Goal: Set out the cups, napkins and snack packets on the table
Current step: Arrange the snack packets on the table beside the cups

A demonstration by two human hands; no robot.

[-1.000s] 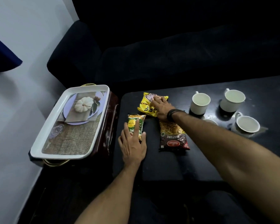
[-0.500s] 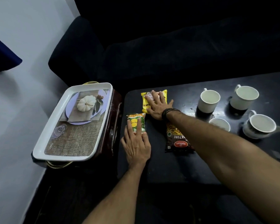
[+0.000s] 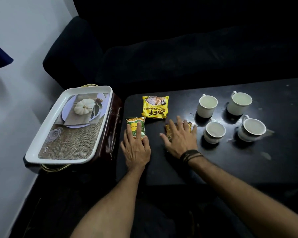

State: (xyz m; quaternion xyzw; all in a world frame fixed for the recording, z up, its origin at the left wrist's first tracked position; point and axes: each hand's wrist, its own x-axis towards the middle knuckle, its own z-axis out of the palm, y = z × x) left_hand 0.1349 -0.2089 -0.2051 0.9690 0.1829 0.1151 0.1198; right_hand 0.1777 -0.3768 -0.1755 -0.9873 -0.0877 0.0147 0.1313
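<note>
Your left hand (image 3: 136, 148) lies flat, fingers spread, on the green-yellow foil snack packet (image 3: 136, 127), centre frame on the black worktop (image 3: 248, 160). Your right hand (image 3: 181, 140) rests open over the dark brown packet (image 3: 187, 126). Yellow packet (image 3: 155, 106) above; four white ceramic cups (image 3: 207, 105) at right.

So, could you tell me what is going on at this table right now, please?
A person is laying out snacks on a dark table. The left hand rests flat on a green packet, and the right hand covers a dark brown packet. A yellow packet lies free behind them. Four white cups stand to the right. A printed white tray sits beside the table. No napkins are visible.
</note>
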